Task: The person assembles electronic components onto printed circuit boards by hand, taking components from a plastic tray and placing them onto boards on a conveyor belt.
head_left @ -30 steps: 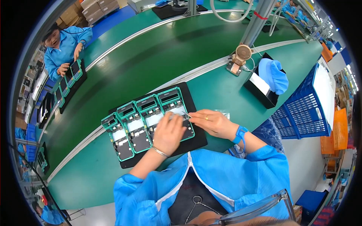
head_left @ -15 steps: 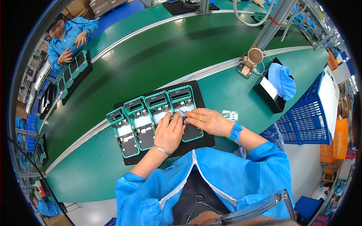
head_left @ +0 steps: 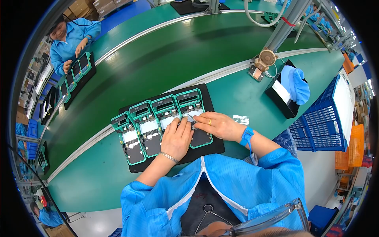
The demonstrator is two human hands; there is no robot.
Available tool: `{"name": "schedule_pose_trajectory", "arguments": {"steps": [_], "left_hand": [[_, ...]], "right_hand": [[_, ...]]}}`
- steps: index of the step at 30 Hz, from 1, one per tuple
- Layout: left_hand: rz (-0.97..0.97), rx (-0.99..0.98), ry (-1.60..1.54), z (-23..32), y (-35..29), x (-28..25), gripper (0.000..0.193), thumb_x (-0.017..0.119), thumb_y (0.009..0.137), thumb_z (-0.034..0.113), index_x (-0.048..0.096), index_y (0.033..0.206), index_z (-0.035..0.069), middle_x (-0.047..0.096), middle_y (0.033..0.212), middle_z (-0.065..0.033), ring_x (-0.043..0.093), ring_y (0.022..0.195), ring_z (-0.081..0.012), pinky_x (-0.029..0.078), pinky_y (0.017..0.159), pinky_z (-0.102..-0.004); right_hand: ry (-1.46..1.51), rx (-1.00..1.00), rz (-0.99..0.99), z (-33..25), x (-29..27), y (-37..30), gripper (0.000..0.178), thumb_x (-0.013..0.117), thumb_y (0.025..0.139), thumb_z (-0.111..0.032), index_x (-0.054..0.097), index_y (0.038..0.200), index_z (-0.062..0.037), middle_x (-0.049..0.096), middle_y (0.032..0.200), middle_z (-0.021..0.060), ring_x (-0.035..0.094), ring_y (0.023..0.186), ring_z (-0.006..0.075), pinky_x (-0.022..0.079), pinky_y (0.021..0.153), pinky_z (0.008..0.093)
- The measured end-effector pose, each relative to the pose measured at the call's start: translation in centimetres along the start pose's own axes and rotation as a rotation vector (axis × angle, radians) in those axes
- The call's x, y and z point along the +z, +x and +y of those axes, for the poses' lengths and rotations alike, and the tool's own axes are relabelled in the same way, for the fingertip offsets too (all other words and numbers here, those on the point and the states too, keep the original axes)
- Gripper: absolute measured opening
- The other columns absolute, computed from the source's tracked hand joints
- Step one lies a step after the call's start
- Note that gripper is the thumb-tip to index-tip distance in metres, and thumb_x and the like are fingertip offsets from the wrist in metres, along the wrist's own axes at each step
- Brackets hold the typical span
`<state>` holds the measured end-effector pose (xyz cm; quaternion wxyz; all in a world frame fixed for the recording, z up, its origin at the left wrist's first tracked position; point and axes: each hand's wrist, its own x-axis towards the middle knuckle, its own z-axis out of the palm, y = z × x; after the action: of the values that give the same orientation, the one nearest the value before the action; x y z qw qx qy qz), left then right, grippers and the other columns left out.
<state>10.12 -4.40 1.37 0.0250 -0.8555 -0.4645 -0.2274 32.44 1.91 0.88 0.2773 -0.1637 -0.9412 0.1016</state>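
Both hands (left hand (head_left: 176, 139), right hand (head_left: 218, 125)) pinch a small part over the rightmost teal-framed unit (head_left: 194, 117); three units left of it await.

- The black mat (head_left: 213, 148) is nearly full: four teal-framed devices (head_left: 144, 126) lie side by side on it, with only thin gaps between them.
- The left hand (head_left: 176, 138) and right hand (head_left: 219, 125) rest over the two devices on the right, so that spot is blocked.
- The green bench (head_left: 90, 179) to the left of the mat is bare.
- To the right, a small shiny packet (head_left: 241, 119) lies near the wrist.
- Farther right stand a black box (head_left: 281, 96) with a blue cloth (head_left: 297, 82) and a blue crate (head_left: 321, 120).
- Behind the mat, the wide green belt (head_left: 158, 59) lies open.
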Motion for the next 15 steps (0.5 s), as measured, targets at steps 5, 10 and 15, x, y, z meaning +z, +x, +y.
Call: {"name": "schedule_pose_trajectory", "arguments": {"steps": [5,10,15], "left_hand": [[-0.011,-0.014,0.002,0.0,0.2,-0.3,0.034,0.07,0.084,0.018,0.062,0.112,0.0,0.061,0.124,-0.0154,0.055,0.112,-0.0344,0.047,0.09,-0.0422],[-0.04,-0.004,0.027,0.0,0.5,0.0,0.034,0.068,0.085,0.018,0.06,0.114,0.002,0.059,0.126,-0.016,0.054,0.113,-0.0364,0.045,0.092,-0.0459],[-0.031,0.009,0.048,0.1,0.6,0.1,0.034,0.068,0.085,0.018,0.06,0.113,0.002,0.06,0.124,-0.0156,0.053,0.114,-0.0367,0.044,0.094,-0.0462]], "right_hand": [[0.023,-0.003,0.016,0.1,-0.1,0.2,0.033,0.064,0.077,-0.006,0.066,0.11,-0.0009,0.064,0.122,0.0168,0.063,0.109,0.0323,0.055,0.091,0.0389],[-0.002,0.03,-0.016,-0.5,-1.2,0.1,0.034,0.065,0.076,-0.003,0.066,0.11,-0.0012,0.063,0.124,0.0164,0.063,0.11,0.0317,0.055,0.091,0.0385],[-0.038,0.268,0.064,-1.6,-6.4,-3.4,0.034,0.066,0.078,0.0,0.067,0.112,-0.001,0.067,0.118,0.0161,0.065,0.104,0.0323,0.056,0.087,0.0398]]}}
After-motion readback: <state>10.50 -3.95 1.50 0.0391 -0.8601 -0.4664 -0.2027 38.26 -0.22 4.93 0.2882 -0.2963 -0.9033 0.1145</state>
